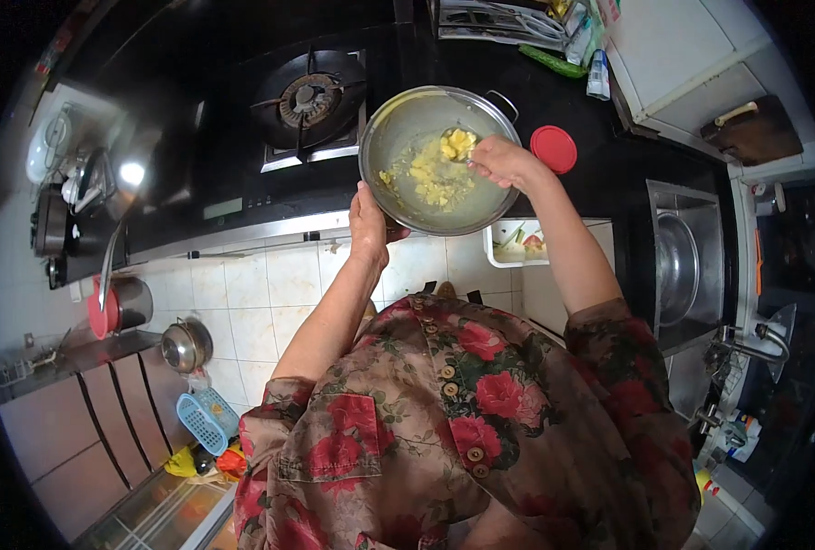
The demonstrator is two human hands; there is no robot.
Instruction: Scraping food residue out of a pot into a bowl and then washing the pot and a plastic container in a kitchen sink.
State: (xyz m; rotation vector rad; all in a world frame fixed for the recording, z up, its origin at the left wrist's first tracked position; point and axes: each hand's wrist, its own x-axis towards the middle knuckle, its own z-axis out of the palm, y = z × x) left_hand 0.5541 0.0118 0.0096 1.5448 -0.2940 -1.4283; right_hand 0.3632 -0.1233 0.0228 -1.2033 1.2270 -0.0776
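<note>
My left hand [368, 223] grips the near left rim of a wide steel pan [407, 137] with loop handles. In my right hand [505, 162] is a metal spoon [460, 143] holding yellow pieces, held over the pan's right half; its handle is mostly hidden by my fingers. Crumbled yellow food [435, 180] lies on the pan's bottom, in what looks like a thin pale coating. A round red lid [554, 149] lies on the black counter just right of the pan.
Left of the pan is a gas burner [308, 100]. A white bin [517, 261] with scraps hangs below the counter edge. A green cucumber-like vegetable [552, 62] lies at the back right. The steel sink [686, 268] is on the right, and a blue basket [207, 421] stands low at the left.
</note>
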